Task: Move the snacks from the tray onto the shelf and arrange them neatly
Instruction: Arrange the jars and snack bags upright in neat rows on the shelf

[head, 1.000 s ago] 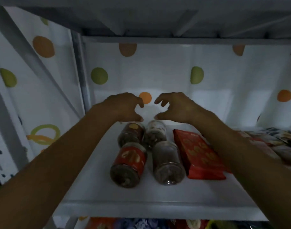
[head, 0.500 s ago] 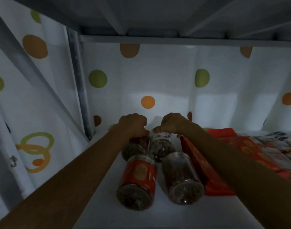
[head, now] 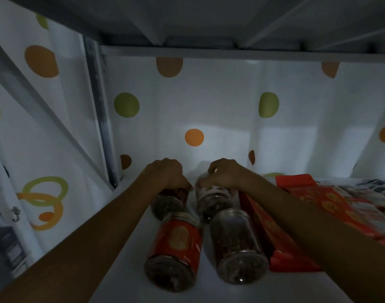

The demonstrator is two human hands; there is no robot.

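While both arms are reaching deep into the shelf [head: 113,267], the left hand [head: 167,173] is closing its fingers on the back left jar [head: 168,203] and the right hand [head: 225,174] is gripping the back right jar [head: 211,200]. Probably she is squaring them behind the front jars [head: 174,252], all lying on their sides beside the red packet [head: 274,232]. No tray is showing.

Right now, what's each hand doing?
Left hand: closed on the back left jar.
Right hand: closed on the back right jar.
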